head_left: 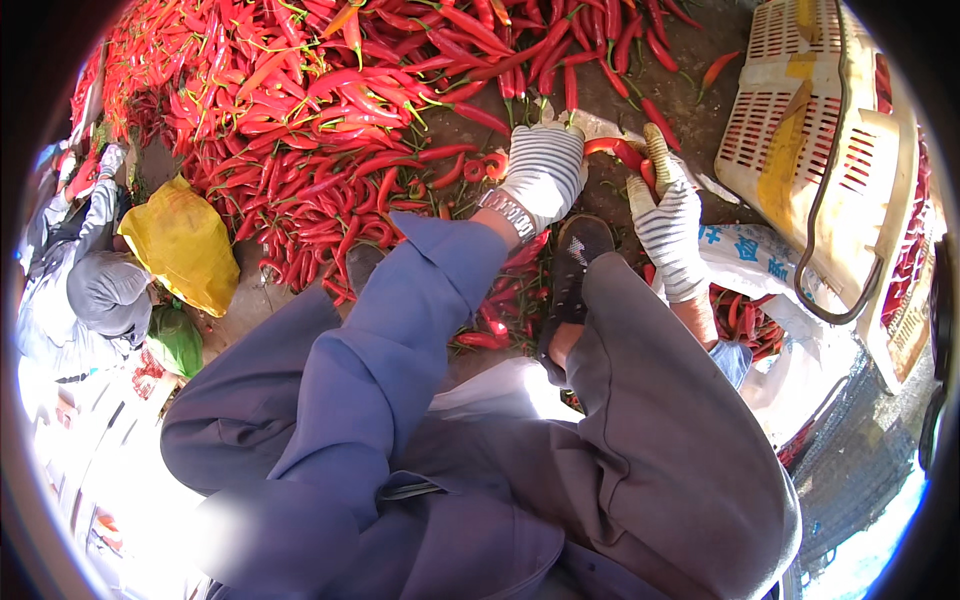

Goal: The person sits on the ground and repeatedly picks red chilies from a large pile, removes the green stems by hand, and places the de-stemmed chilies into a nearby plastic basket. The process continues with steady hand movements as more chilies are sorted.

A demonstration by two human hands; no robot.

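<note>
Best pinched lightly.
At 2 o'clock, my striped-gloved right hand (668, 222) holds slender red chillies (628, 154); left hand (543, 172), I can't tell.

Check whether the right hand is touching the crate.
Apart: the head view shows dark ground between the right hand and the crate.
</note>
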